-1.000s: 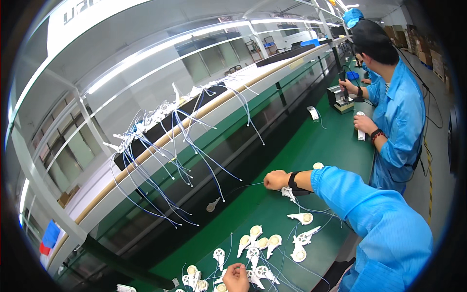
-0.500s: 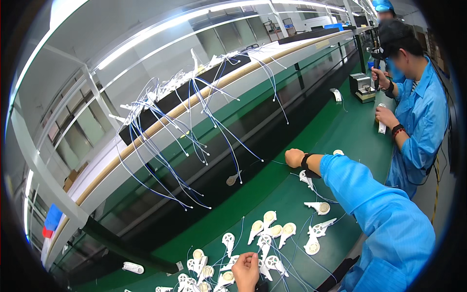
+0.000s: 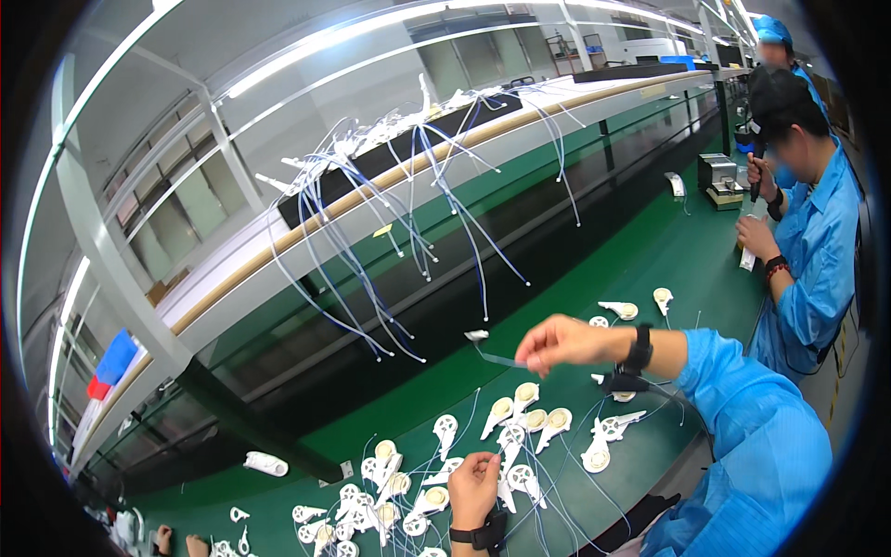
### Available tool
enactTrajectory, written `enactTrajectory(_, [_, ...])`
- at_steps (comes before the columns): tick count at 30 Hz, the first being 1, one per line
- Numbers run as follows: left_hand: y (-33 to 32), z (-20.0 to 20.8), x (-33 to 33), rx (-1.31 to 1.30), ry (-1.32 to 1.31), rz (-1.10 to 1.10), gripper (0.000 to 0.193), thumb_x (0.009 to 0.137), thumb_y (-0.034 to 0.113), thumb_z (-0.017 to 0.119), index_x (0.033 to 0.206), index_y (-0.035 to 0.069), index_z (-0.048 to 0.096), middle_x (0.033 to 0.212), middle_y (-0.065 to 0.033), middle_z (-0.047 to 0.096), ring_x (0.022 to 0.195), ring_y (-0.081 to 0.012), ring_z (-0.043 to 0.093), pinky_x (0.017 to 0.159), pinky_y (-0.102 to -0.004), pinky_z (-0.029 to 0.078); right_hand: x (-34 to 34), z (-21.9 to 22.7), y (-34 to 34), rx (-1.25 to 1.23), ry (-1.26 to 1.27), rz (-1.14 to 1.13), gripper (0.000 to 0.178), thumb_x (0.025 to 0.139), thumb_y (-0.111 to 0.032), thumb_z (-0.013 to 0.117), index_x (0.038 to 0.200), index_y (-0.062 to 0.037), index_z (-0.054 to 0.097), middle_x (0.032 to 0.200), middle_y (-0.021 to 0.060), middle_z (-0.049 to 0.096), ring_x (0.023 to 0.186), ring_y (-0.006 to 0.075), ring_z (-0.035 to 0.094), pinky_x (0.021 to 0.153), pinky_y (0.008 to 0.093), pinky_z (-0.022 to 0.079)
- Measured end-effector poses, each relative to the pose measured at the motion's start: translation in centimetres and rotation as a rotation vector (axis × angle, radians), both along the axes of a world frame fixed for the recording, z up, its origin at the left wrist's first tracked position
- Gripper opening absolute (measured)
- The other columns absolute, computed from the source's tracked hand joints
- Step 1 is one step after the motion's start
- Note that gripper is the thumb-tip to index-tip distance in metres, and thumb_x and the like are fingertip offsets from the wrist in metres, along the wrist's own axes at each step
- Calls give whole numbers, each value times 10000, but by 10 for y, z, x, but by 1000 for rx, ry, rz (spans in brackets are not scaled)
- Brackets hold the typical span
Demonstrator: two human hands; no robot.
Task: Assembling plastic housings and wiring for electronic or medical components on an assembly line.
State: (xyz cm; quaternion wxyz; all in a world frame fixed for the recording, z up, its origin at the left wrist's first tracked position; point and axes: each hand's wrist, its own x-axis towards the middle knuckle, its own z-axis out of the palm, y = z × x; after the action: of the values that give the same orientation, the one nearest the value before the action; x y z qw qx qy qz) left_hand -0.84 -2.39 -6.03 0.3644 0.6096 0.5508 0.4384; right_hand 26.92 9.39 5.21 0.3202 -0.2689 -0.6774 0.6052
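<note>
My right hand [image 3: 566, 342] is closed in a pinch on a thin, pale wire [image 3: 501, 360]. That wire runs left to a small white plastic part [image 3: 476, 335] at the green surface's dark far strip. Lower down, my left hand [image 3: 475, 478] has its fingers curled together among a spread of white plastic parts [image 3: 436, 498]; whether anything sits in its fingertips is hidden. Many of these parts have a round end, some with a cream disc [image 3: 561, 419], others with an open spoked wheel [image 3: 522, 477]. Thin blue-white wires [image 3: 557, 501] trail between them.
Above, a shelf [image 3: 232, 295] carries a black tray [image 3: 371, 167] of white parts with wires hanging over the edge. A dark post [image 3: 269, 427] stands at left, near a white oblong part [image 3: 266, 463]. A co-worker [image 3: 807, 213] holds a tool at right; another person's hands [image 3: 181, 543] show lower left.
My right hand has drawn back toward me and down, with the wire in its fingers. The view has shifted, bringing another person's hands in at lower left. My left hand stays closed among the parts.
</note>
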Motion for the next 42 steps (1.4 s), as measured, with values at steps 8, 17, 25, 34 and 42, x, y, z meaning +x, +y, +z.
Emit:
enactTrajectory(8, [1,4,-4,-147,-207,-27,642,1058,416,284,980,-85,677,687,-62,642,542,-101,541,516,-253,420,-72,-48,-80,241,-158,562,263,943,-182,628,1151,-25,667,1001,60,698,844,120,612,766,294,497])
enactTrajectory(17, [1,-3,-2,-163,-111,-156,207,911,44,644,1098,-44,633,784,-34,662,655,-50,590,577,-195,465,-91,-70,-86,352,-300,712,248,914,-183,658,1108,-30,659,869,66,680,749,168,616,681,320,495])
enactTrajectory(25, [-3,-8,-5,-196,31,-227,201,883,-26,591,1078,-51,629,846,-29,662,731,-66,605,657,-192,480,-72,-74,-45,248,-221,222,244,935,-240,662,1066,-36,682,859,39,710,760,98,640,688,264,521])
enactTrajectory(34, [-2,-5,3,-209,143,-285,209,916,37,586,1108,-26,638,817,-10,646,710,-34,557,625,-191,451,-67,-126,-11,88,-142,115,209,923,-166,660,1022,17,679,920,59,705,822,91,642,735,248,526])
enactTrajectory(42, [1,9,7,-178,157,-266,182,903,67,610,1064,-14,632,723,26,578,621,-37,513,561,-217,418,-68,-115,-13,54,-168,92,153,916,-136,670,965,8,683,790,-5,652,713,25,574,638,204,483])
